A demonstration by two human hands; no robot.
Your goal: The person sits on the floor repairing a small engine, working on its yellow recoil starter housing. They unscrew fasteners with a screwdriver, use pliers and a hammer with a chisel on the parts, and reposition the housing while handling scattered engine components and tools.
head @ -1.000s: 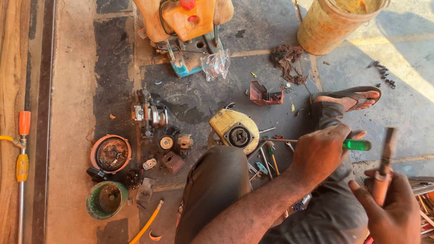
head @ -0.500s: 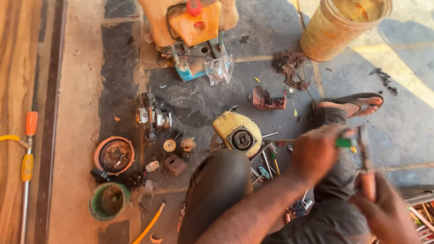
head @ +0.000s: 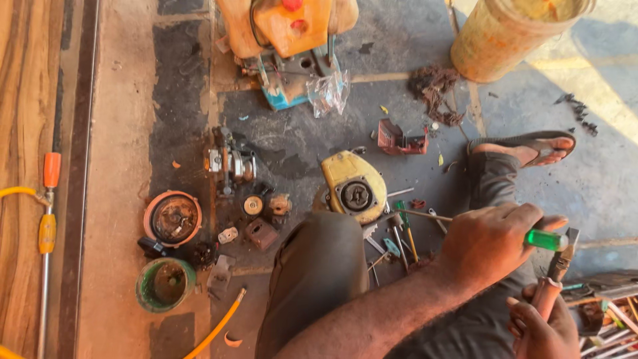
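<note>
Green-handled screwdriver (head: 546, 240) held in the left hand (head: 495, 242), the fingers (head: 525, 214) curled tightly round the handle so that only its translucent green end shows past the knuckles; the thin metal shaft runs out the other side toward the person's raised knee (head: 319, 266). Just below and right, the right hand (head: 541, 326) grips pliers (head: 558, 276) with reddish-brown handles — its fingers wrapped shut about them, the dark metal head pointing up and ending just beside the green handle tip. Whether the two tools touch cannot be told. Both hands hover over the person's lap, above the concrete floor (head: 119, 133). Near the knee lies a yellow engine cover (head: 353, 186) with a black round centre, and beside it a scatter of small hand tools (head: 399, 236). Farther left — a round rusty part (head: 173, 218), a green cup (head: 165, 284) and a small engine block (head: 229, 163). At top, an orange machine (head: 286, 30) and a yellow bucket (head: 512, 36); a sandalled foot (head: 525, 149) rests at right
</note>
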